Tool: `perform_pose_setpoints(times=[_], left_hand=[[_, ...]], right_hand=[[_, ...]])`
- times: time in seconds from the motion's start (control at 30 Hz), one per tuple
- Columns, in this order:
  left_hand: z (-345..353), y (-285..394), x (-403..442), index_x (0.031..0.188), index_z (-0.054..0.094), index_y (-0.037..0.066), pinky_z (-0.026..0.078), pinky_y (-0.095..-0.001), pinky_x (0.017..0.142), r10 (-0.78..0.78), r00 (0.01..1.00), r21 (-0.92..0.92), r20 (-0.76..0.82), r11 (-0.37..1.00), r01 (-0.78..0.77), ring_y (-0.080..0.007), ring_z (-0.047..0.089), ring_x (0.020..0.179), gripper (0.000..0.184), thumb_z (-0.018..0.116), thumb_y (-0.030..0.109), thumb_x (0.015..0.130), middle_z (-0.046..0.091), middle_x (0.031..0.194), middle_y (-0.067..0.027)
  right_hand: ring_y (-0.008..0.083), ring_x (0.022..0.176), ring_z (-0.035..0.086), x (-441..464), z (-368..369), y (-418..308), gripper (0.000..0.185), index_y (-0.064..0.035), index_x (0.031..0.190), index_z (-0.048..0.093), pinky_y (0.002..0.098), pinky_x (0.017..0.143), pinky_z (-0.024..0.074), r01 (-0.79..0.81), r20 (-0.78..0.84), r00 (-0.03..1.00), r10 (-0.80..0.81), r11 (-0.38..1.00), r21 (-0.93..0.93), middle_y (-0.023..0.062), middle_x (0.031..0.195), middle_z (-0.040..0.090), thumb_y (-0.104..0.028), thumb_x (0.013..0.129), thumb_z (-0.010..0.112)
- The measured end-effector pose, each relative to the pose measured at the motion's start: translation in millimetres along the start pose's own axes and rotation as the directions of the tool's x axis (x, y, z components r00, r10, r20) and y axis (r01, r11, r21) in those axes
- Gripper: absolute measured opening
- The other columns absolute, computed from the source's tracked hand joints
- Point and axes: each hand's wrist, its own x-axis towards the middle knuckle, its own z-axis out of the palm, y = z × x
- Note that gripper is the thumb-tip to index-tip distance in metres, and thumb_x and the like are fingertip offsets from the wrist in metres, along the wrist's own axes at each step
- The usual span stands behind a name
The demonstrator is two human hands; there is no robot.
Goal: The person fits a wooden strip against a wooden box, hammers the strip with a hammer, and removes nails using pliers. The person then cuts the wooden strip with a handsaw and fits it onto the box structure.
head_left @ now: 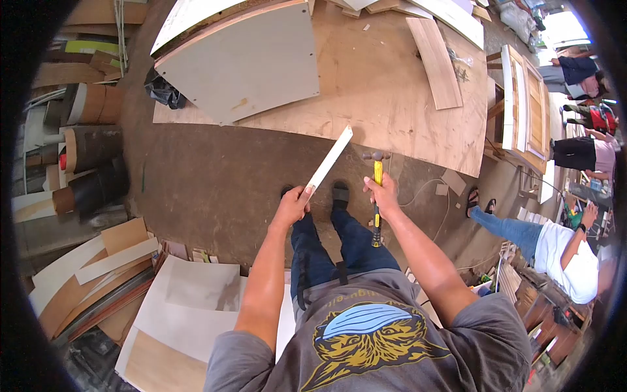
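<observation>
My left hand [298, 204] is closed around the lower end of a narrow white wooden strip [331, 157], which points up and away to the right. In my right hand [383, 196] is a hammer [378, 171] with a yellow and black handle, gripped around its middle with the head upward. The strip and the hammer are apart. Beyond the strip's far end lies a plywood sheet [366, 98] on the floor, and on it rests a large grey-white panel piece [248, 72].
A loose wooden board [435, 62] lies on the plywood. Stacked sheets and offcuts [95, 268] line the left side. A thin cable [447, 215] trails over the floor at right. A person in a white shirt [567, 264] is nearby; others stand farther back.
</observation>
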Motion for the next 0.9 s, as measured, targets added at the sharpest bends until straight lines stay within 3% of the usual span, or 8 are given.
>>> perform_pose_setpoints(times=[0.5, 0.6, 0.67, 0.7, 0.73, 0.77, 0.87, 0.9], left_hand=[[-22, -6, -17, 0.093, 0.065, -0.001, 0.045, -0.0347, 0.053, -0.050, 0.998, 0.215, -0.041, 0.975, 0.058, -0.0151, 0.057, 0.052, 0.047, 0.051, 0.042, 0.107, 0.059, 0.060, -0.0069], [-31, 6, -13, 0.096, 0.066, 0.000, 0.050, -0.0408, 0.062, -0.117, 0.993, 0.307, -0.036, 0.944, 0.122, -0.0254, 0.066, 0.063, 0.050, 0.049, 0.046, 0.107, 0.065, 0.069, -0.0133], [-41, 4, -6, 0.099, 0.067, 0.001, 0.052, -0.0459, 0.070, -0.024, 0.998, 0.454, -0.060, 0.890, 0.049, -0.0344, 0.069, 0.076, 0.053, 0.045, 0.049, 0.107, 0.069, 0.079, -0.0182], [-43, 2, -4, 0.100, 0.067, 0.002, 0.053, -0.0484, 0.074, 0.022, 0.997, 0.523, -0.069, 0.852, 0.018, -0.0389, 0.070, 0.083, 0.054, 0.043, 0.050, 0.107, 0.071, 0.084, -0.0207], [-45, 10, -8, 0.104, 0.069, 0.004, 0.051, -0.0556, 0.086, 0.149, 0.984, 0.629, -0.100, 0.775, -0.054, -0.0471, 0.066, 0.102, 0.061, 0.035, 0.053, 0.108, 0.072, 0.099, -0.0257], [-45, 19, -12, 0.103, 0.070, 0.002, 0.050, -0.0563, 0.088, 0.125, 0.985, 0.652, -0.121, 0.758, -0.016, -0.0488, 0.065, 0.103, 0.064, 0.033, 0.054, 0.108, 0.071, 0.100, -0.0283], [-49, 25, -5, 0.098, 0.073, -0.002, 0.049, -0.0582, 0.092, 0.084, 0.971, 0.723, -0.225, 0.683, 0.109, -0.0509, 0.065, 0.103, 0.075, 0.025, 0.056, 0.108, 0.069, 0.104, -0.0331], [-50, 28, -3, 0.097, 0.073, -0.002, 0.049, -0.0581, 0.093, 0.086, 0.962, 0.724, -0.261, 0.677, 0.136, -0.0508, 0.065, 0.102, 0.076, 0.025, 0.056, 0.108, 0.069, 0.103, -0.0330]], right_hand=[[0.0070, 0.048, 0.046, -20, 24, 11, 0.013, -0.0087, 0.097, 0.057, 0.0242, 0.043, 0.0373, -0.037, -0.066, 0.997, 0.039, 0.999, 0.030, 0.0002, 0.069, 0.057, -0.017, 0.099, 0.067], [0.0073, 0.049, 0.047, -24, 28, 13, 0.011, -0.0076, 0.101, 0.058, 0.0243, 0.044, 0.0384, 0.018, -0.031, 0.999, -0.016, 0.998, 0.063, 0.0001, 0.069, 0.056, -0.017, 0.100, 0.063], [0.0071, 0.051, 0.049, -30, 31, 7, 0.011, -0.0070, 0.104, 0.059, 0.0246, 0.045, 0.0395, 0.041, 0.000, 0.999, -0.041, 0.995, 0.093, -0.0002, 0.070, 0.056, -0.018, 0.102, 0.060], [0.0085, 0.052, 0.051, -35, 34, 1, 0.013, -0.0065, 0.105, 0.059, 0.0266, 0.046, 0.0405, 0.085, -0.008, 0.996, -0.085, 0.996, -0.012, 0.0008, 0.069, 0.056, -0.019, 0.103, 0.059], [0.0100, 0.053, 0.053, -40, 40, -7, 0.015, -0.0060, 0.106, 0.059, 0.0286, 0.047, 0.0416, 0.127, -0.009, 0.992, -0.128, 0.985, -0.117, 0.0018, 0.068, 0.056, -0.021, 0.103, 0.058], [0.0115, 0.055, 0.055, -43, 45, -11, 0.017, -0.0056, 0.107, 0.059, 0.0307, 0.048, 0.0426, 0.167, 0.000, 0.985, -0.172, 0.961, -0.220, 0.0028, 0.067, 0.056, -0.022, 0.104, 0.057], [0.0368, 0.064, 0.065, -44, 56, -10, 0.025, -0.0045, 0.109, 0.058, 0.0441, 0.057, 0.0476, 0.407, 0.095, 0.900, -0.425, 0.746, -0.526, 0.0190, 0.074, 0.063, -0.028, 0.103, 0.059], [0.0406, 0.068, 0.065, -47, 63, -14, 0.026, -0.0044, 0.110, 0.058, 0.0461, 0.059, 0.0477, 0.436, 0.130, 0.889, -0.438, 0.725, -0.533, 0.0212, 0.077, 0.063, -0.029, 0.103, 0.060]])
